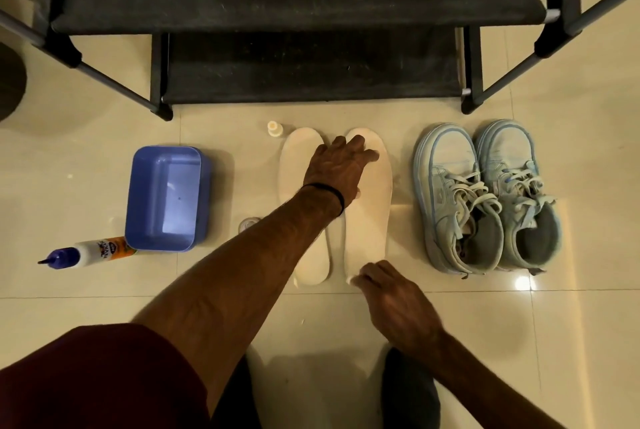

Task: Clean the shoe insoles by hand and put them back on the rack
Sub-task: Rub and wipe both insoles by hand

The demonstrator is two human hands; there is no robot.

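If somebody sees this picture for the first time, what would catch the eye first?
Two white insoles lie side by side mid-floor. The left hand presses on their toe ends and the right hand pinches one heel. Pale blue sneakers stand right of them, a blue tub left.

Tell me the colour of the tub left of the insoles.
The tub is blue-purple plastic, seen best in the head view.
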